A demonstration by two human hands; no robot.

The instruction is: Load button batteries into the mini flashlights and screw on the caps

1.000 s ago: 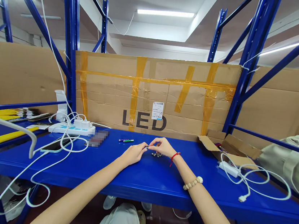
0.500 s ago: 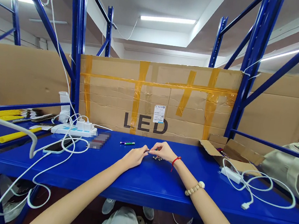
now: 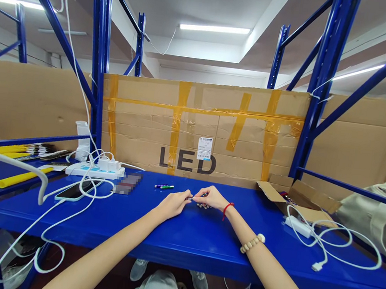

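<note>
My left hand [image 3: 173,204] and my right hand [image 3: 212,197] meet over the middle of the blue shelf. Both are closed in a pinch, fingertips almost touching. Between them shows a thin, small dark-and-light piece [image 3: 189,198], its kind too small to make out. It runs out of the left fingers to the right fingertips. Just under the right fingers lies a little heap of small pale and dark pieces [image 3: 203,206], partly covered by that hand. Beyond the left hand lies a slim green and blue pen-like stick [image 3: 164,187].
A power strip [image 3: 80,168], tangled white cables and a phone [image 3: 75,191] occupy the left side. On the right are an open cardboard box [image 3: 308,198], a white adapter [image 3: 298,226] and its cord. A large cardboard sheet [image 3: 139,124] stands behind; blue posts [image 3: 98,58] flank the shelf.
The two hands stay together in nearly the same place, with slight finger movement. The view has tilted a little, and one foot under the shelf has shifted.
</note>
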